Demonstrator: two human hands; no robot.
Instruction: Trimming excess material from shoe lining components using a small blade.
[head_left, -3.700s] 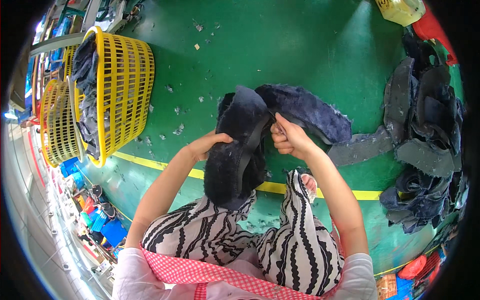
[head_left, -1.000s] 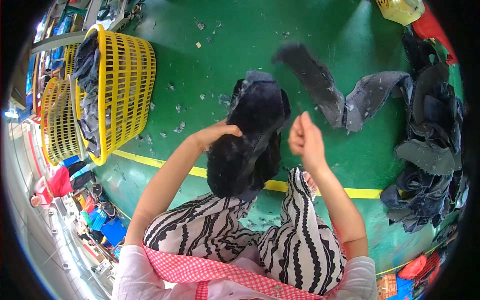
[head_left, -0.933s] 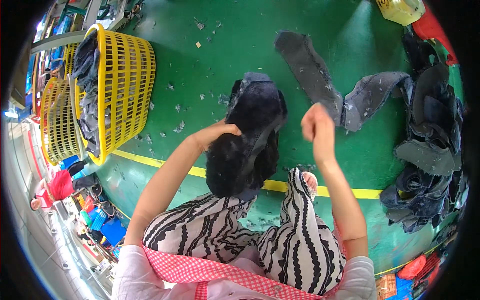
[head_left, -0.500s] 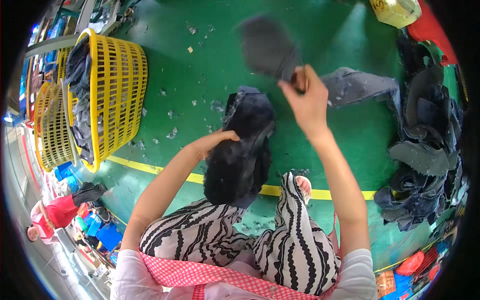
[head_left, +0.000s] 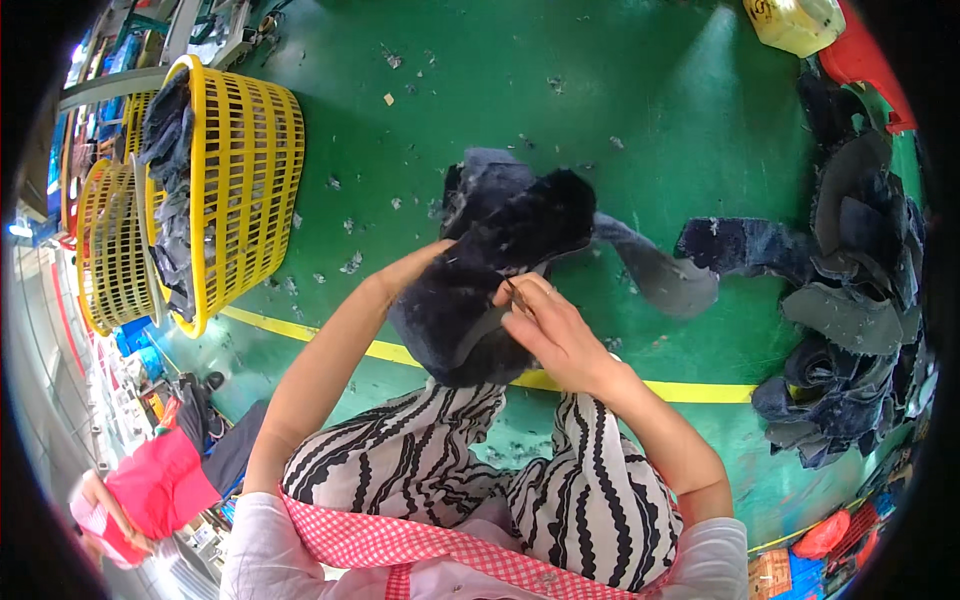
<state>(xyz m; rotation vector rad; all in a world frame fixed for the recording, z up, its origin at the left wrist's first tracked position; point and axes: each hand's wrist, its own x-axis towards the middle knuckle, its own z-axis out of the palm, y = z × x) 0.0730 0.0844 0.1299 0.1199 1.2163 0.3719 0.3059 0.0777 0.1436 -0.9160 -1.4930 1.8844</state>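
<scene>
A bundle of dark, fuzzy fabric pieces (head_left: 440,310) is held up in front of my knees, its upper flap folded toward the right. My left hand (head_left: 418,262) grips it from the left, its fingers hidden under the cloth. At the bundle's right edge, my right hand (head_left: 555,330) is closed, with a small thin dark tool (head_left: 516,292) showing between thumb and fingers; its kind cannot be made out. A grey fabric strip (head_left: 665,280) trails to the right of the bundle over the green floor.
Yellow plastic baskets (head_left: 245,180) with dark cloth stand at the left. A heap of dark cut fabric (head_left: 850,310) lies at the right, below a yellowish container (head_left: 795,22). Lint dots the green floor (head_left: 400,120). A person in a red apron (head_left: 165,485) is at the lower left.
My right hand has come down and inward to the bundle; the grey piece it swung above has left it. The bundle is turned and folded over. The person at lower left has come nearer.
</scene>
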